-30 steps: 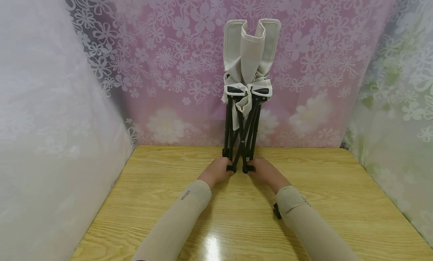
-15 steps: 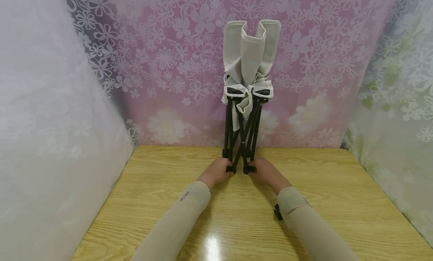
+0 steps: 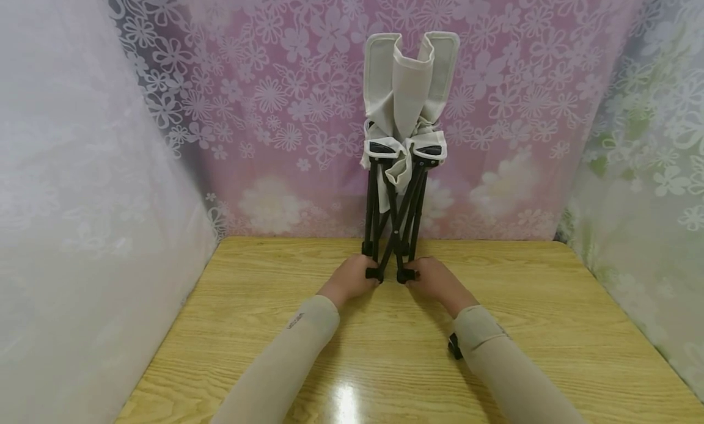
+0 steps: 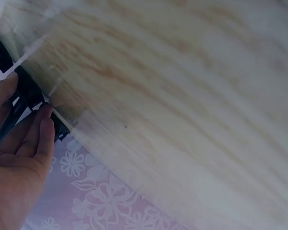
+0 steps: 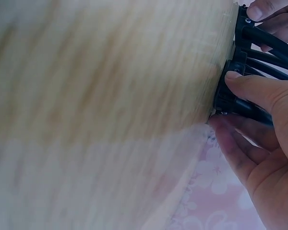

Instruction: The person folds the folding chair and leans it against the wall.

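Observation:
A folded camping chair point(image 3: 412, 97) with cream fabric and crossed black legs stands upright at the table's back edge. Its cloth is bunched, with two flaps sticking up at the top. My left hand point(image 3: 356, 277) pinches the black foot at the front left, thumb on its near side in the left wrist view, where the black leg tubes point(image 4: 8, 122) run past the palm. On the other side, my right hand point(image 3: 437, 281) grips the front right foot point(image 3: 406, 276). The right wrist view shows that thumb and fingers around the black plastic foot point(image 5: 225, 91).
The wood-grain table point(image 3: 247, 326) stretches out in front. A small black object point(image 3: 454, 347) lies beside the right sleeve, partly hidden by it. A pink flowered curtain point(image 3: 286, 106) hangs close behind the chair, with pale sheets at both sides.
The front right foot and the chair's right side have shifted slightly to the right with my right hand. Both hands keep their hold, and the gap between the front feet is slightly wider.

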Available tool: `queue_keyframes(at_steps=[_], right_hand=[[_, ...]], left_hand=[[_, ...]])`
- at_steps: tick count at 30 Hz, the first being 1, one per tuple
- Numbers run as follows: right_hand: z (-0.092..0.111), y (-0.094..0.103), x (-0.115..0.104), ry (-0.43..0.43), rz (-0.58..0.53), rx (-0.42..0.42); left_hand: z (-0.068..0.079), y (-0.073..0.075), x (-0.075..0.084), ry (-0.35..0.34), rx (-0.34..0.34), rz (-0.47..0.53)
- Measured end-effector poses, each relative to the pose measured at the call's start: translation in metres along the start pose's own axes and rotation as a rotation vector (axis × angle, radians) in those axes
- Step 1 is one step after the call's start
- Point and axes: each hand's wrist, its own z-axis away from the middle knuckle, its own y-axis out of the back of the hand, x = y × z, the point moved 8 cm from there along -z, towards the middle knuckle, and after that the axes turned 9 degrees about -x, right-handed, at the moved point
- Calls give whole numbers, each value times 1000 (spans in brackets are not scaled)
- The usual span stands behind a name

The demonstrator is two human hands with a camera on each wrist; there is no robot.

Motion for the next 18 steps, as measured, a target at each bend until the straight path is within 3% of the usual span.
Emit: queue_keyframes(at_steps=[7,18], right_hand=[[4,3,2,-16,-10,-11],[16,8,3,33,-27,-10]], left_hand=[[2,3,0,-31,13,-2],[15,10,1,-65,4,35]])
